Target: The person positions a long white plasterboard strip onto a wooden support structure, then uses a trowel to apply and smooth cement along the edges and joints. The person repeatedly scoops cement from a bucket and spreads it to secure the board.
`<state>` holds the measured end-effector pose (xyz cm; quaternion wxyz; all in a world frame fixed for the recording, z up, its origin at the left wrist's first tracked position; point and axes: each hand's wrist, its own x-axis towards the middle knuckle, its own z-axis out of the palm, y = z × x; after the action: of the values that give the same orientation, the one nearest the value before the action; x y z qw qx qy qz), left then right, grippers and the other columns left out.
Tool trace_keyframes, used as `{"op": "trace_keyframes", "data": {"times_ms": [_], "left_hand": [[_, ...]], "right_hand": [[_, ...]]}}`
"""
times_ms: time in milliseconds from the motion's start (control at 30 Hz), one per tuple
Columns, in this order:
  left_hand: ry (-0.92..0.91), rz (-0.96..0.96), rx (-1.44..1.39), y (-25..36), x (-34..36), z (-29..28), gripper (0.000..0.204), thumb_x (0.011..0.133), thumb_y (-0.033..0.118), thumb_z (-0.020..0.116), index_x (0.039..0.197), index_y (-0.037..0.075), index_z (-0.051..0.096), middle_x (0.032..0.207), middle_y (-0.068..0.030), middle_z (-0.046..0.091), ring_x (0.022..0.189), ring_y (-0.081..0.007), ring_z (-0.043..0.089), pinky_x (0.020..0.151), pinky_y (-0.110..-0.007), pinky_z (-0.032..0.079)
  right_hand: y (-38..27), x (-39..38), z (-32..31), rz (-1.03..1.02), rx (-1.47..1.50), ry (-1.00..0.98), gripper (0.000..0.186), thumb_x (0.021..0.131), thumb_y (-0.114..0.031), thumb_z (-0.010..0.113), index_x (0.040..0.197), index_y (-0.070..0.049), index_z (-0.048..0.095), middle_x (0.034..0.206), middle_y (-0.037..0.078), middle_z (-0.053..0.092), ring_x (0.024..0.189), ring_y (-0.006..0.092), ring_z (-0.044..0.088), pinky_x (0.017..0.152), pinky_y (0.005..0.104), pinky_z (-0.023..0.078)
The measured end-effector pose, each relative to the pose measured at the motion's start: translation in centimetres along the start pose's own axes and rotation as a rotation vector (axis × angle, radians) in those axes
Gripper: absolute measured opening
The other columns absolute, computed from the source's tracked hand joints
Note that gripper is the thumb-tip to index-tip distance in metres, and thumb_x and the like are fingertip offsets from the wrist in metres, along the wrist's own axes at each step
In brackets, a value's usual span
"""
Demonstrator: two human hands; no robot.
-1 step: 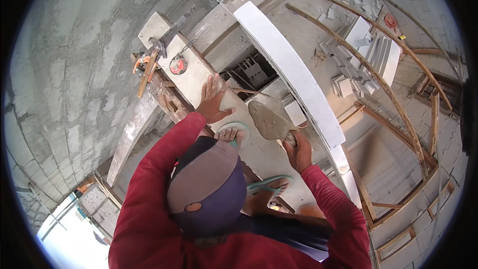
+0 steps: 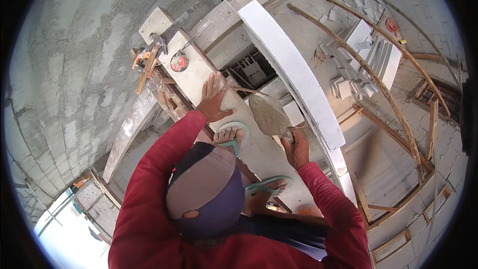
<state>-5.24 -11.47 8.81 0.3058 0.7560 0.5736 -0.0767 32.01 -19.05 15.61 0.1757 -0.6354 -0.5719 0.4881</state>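
One plank point(image 2: 195, 69) spans the room between a grey wall point(image 2: 99, 45) and white blocks point(image 2: 294, 69). The left hand point(image 2: 213, 100) rests on it, fingers spread; the right hand point(image 2: 297, 147) grips the trowel point(image 2: 269, 114), its blade near the blocks.

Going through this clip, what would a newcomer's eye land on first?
Probably the mortar-smeared trowel near the centre, held in the right hand's grip above the pale plank. To its left, the left hand is spread on that plank. Also striking are the grey-and-purple cap at lower centre and the long white ledge slanting down right of centre.
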Motion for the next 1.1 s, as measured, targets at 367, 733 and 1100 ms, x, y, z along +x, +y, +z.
{"op": "trace_keyframes", "data": {"times_ms": [367, 733, 1100], "left_hand": [[-0.017, -0.036, -0.076, 0.1, 0.5, -1.1, 0.122, 0.081, 0.066, 0.08, 0.173, 0.025, 0.012, 0.177, -0.0219, -0.01, 0.163, -0.0433, -0.015, 0.13, -0.062, -0.003], [0.069, -0.036, -0.196, -0.5, 0.0, -0.7, 0.12, 0.078, 0.062, 0.083, 0.172, 0.029, 0.016, 0.18, -0.0097, -0.002, 0.166, -0.0292, -0.009, 0.135, -0.054, -0.004], [0.056, -0.055, -0.179, -0.5, -0.2, -0.4, 0.118, 0.079, 0.062, 0.083, 0.172, 0.03, 0.018, 0.18, -0.0057, 0.0, 0.166, -0.0262, -0.006, 0.136, -0.049, -0.001]], "right_hand": [[7.9, 14.4, 13.4, 0.145, -0.113, 0.061, 0.029, 0.103, -0.034, 0.072, 0.102, -0.006, 0.063, 0.075, 0.002, 0.058, 0.066, 0.0136, 0.055, 0.063, 0.0332, 0.049], [0.6, 21.0, 11.6, 0.577, 0.334, -0.082, 0.04, 0.105, -0.048, 0.066, 0.101, -0.009, 0.061, 0.072, -0.001, 0.054, 0.057, 0.0094, 0.05, 0.051, 0.0275, 0.046], [-1.0, 26.0, 14.7, 0.497, 0.186, -0.093, 0.029, 0.109, -0.036, 0.061, 0.101, -0.009, 0.055, 0.069, -0.001, 0.051, 0.052, 0.01, 0.047, 0.046, 0.0294, 0.041]]}}
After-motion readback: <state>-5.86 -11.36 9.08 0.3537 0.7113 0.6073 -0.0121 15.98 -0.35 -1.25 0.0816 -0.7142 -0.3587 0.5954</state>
